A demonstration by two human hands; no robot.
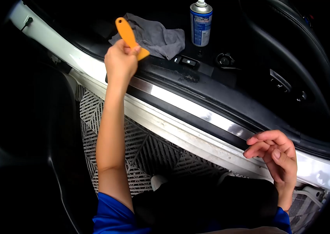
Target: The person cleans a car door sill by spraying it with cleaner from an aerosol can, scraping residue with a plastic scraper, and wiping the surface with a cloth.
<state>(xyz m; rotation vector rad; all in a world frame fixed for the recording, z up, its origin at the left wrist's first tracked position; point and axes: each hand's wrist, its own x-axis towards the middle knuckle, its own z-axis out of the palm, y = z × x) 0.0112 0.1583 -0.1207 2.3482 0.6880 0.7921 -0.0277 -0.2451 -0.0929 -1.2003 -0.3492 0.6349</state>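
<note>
Left hand (120,62) clamped the orange scraper (125,32) close to its blade (143,54), on the far left beside the gray cloth (163,37); the right hand (278,154), loosely curled and empty, hung near the right end of the metal strip (190,104). Such a short grip probably gave good control; light, flat pressure seemed kindest to smooth metal.

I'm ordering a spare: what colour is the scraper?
The scraper is orange-yellow, as the head view shows.

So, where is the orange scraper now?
In the head view, upper left of centre: the orange scraper is in the left grip, with the grey cloth behind.
</note>
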